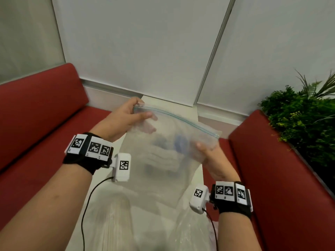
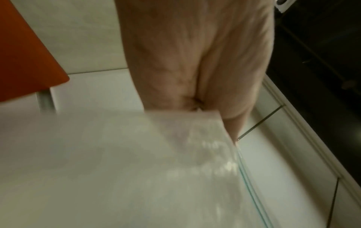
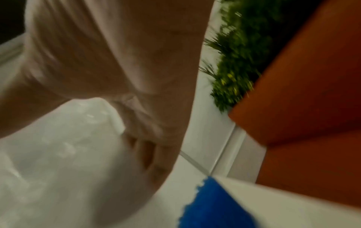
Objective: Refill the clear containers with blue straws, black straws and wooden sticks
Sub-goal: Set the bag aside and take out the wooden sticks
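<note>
Both hands hold one clear plastic zip bag (image 1: 163, 160) in the air above a white table (image 1: 101, 192), between two red benches (image 1: 36, 113). The left hand (image 1: 125, 116) pinches the far left corner of the bag at the zip strip (image 1: 181, 118): the thumb lies on the near face, and the fingers curl behind the film and show through it. The right hand (image 1: 212, 156) grips the right edge just below the zip end, thumb on the near face, fingers curled behind. The zip strip runs as a pale blue line from the left hand down to the right. In the right wrist view, blue straws (image 3: 213, 203) stand just beside and below the right hand. Dark and blue shapes seen through the bag are too blurred to identify, possibly containers on the table. More clear plastic (image 1: 184, 232) lies on the table below the bag. A green plant (image 1: 304, 113) stands behind the right bench.
</note>
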Demonstrator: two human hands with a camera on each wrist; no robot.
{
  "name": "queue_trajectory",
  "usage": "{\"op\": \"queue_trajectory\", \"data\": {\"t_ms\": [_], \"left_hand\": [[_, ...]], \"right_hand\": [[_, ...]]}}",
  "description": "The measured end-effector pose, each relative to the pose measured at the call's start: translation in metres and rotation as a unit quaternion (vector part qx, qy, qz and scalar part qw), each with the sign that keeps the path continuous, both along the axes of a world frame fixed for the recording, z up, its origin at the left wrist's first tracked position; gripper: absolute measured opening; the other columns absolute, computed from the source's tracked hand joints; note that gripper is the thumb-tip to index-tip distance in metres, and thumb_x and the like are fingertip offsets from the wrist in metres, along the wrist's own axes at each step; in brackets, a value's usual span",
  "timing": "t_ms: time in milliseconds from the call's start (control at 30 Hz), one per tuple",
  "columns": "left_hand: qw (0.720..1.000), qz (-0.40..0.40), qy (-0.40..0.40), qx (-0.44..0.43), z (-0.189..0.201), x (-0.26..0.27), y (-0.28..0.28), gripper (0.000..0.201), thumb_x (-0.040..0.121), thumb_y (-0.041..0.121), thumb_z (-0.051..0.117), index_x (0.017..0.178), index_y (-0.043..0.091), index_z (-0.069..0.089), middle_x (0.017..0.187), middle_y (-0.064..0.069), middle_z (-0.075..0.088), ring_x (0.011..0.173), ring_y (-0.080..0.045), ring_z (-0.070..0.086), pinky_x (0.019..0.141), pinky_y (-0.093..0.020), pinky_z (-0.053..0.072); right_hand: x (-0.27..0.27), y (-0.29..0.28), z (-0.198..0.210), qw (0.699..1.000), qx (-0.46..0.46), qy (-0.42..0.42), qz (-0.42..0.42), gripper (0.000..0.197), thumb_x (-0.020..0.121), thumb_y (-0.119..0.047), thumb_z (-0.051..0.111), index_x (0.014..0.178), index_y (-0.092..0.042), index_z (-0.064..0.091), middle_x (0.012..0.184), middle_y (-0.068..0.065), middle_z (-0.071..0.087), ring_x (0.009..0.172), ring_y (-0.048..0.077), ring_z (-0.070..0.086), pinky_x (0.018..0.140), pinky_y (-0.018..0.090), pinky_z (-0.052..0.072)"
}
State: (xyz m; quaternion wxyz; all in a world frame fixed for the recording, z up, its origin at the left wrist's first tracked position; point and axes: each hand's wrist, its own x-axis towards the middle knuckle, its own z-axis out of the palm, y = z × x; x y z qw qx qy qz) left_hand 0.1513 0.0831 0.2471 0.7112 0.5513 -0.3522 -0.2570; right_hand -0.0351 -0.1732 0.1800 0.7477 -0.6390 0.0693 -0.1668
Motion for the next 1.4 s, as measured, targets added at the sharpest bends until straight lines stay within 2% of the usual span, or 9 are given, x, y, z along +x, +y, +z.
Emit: {"op": "queue_trajectory", "data": {"t_ms": [133, 267, 500, 700, 800, 900, 1067, 1233, 1400], "left_hand": [[0.988, 0.075, 0.113, -0.069, -0.014, 0.011, -0.001, 0.061, 0.079, 0.030, 0.081, 0.126, 0.031, 0.042, 0.116, -0.009, 0.069, 0.094, -0.035, 0.071, 0.076, -0.049, 0.058], [0.982, -0.075, 0.056, 0.164, -0.044, 0.011, 0.006, 0.072, 0.075, 0.029, 0.084, 0.138, 0.021, 0.049, 0.122, -0.014, 0.067, 0.105, -0.035, 0.068, 0.082, -0.044, 0.058], [0.985, -0.111, 0.022, 0.128, -0.047, 0.005, -0.015, 0.054, 0.084, 0.011, 0.072, 0.132, 0.032, 0.060, 0.120, -0.005, 0.069, 0.093, -0.020, 0.071, 0.071, -0.033, 0.057], [0.994, 0.031, 0.049, 0.091, -0.056, 0.005, -0.028, 0.044, 0.089, -0.010, 0.051, 0.054, 0.014, 0.062, 0.116, -0.019, 0.069, 0.085, -0.024, 0.070, 0.064, -0.027, 0.051], [0.985, 0.020, 0.169, 0.038, -0.055, 0.008, -0.037, 0.020, 0.099, 0.030, 0.055, 0.109, 0.017, 0.067, 0.127, -0.013, 0.065, 0.096, -0.027, 0.072, 0.071, -0.032, 0.059], [0.954, -0.132, 0.227, 0.147, -0.067, -0.009, -0.046, 0.073, 0.079, 0.072, 0.057, 0.140, 0.034, 0.044, 0.129, -0.010, 0.064, 0.115, -0.030, 0.064, 0.086, -0.044, 0.056], [0.959, -0.165, 0.129, 0.192, -0.084, -0.037, -0.068, 0.038, 0.085, 0.027, 0.075, 0.117, 0.009, 0.068, 0.124, -0.022, 0.064, 0.109, -0.036, 0.066, 0.096, -0.050, 0.052], [0.961, -0.048, -0.077, 0.263, -0.077, -0.028, -0.091, 0.021, 0.086, 0.020, 0.073, 0.101, 0.006, 0.072, 0.104, -0.023, 0.071, 0.089, -0.028, 0.067, 0.096, -0.054, 0.047], [0.886, -0.290, -0.210, 0.295, -0.056, -0.068, -0.133, 0.020, 0.088, 0.031, 0.072, 0.098, 0.015, 0.073, 0.099, -0.010, 0.073, 0.085, -0.015, 0.069, 0.080, -0.028, 0.054]], "right_hand": [[-0.007, -0.003, -0.021, 0.996, -0.018, 0.083, -0.015, 0.024, 0.078, -0.019, 0.081, 0.100, -0.011, 0.081, 0.094, 0.014, 0.078, 0.080, 0.020, 0.074, 0.067, 0.026, 0.057], [-0.010, -0.009, -0.023, 0.992, 0.112, 0.007, -0.048, 0.038, 0.084, -0.017, 0.079, 0.121, -0.007, 0.071, 0.112, 0.019, 0.074, 0.096, 0.029, 0.074, 0.074, 0.034, 0.061], [-0.033, -0.005, -0.037, 0.992, 0.113, 0.053, -0.011, 0.045, 0.087, 0.001, 0.070, 0.130, -0.008, 0.069, 0.118, 0.023, 0.072, 0.103, 0.029, 0.073, 0.082, 0.035, 0.061], [-0.071, -0.016, -0.050, 0.983, 0.094, 0.142, -0.075, 0.016, 0.078, 0.009, 0.058, 0.072, 0.001, 0.071, 0.084, 0.020, 0.071, 0.076, 0.035, 0.067, 0.069, 0.050, 0.060], [-0.080, -0.017, -0.047, 0.977, 0.176, 0.049, -0.109, 0.027, 0.058, 0.017, 0.039, 0.052, -0.007, 0.050, 0.096, 0.026, 0.063, 0.087, 0.041, 0.060, 0.064, 0.039, 0.057], [-0.083, -0.017, -0.054, 0.978, 0.152, -0.001, -0.145, 0.033, 0.062, 0.020, 0.040, 0.050, -0.010, 0.047, 0.104, 0.027, 0.068, 0.089, 0.041, 0.067, 0.066, 0.039, 0.059], [-0.095, -0.019, -0.072, 0.986, 0.063, 0.024, -0.156, 0.040, 0.067, 0.024, 0.040, 0.050, -0.009, 0.055, 0.111, 0.024, 0.071, 0.096, 0.040, 0.068, 0.080, 0.046, 0.054], [-0.142, -0.037, -0.094, 0.956, -0.063, 0.158, -0.238, 0.059, 0.083, 0.022, 0.049, 0.101, -0.025, 0.080, 0.130, -0.003, 0.068, 0.122, 0.022, 0.065, 0.091, 0.041, 0.049], [-0.138, -0.030, -0.090, 0.985, -0.009, 0.137, -0.102, 0.088, 0.073, -0.025, 0.090, 0.148, -0.038, 0.046, 0.149, -0.009, 0.052, 0.134, 0.011, 0.051, 0.108, 0.036, 0.045]]}}
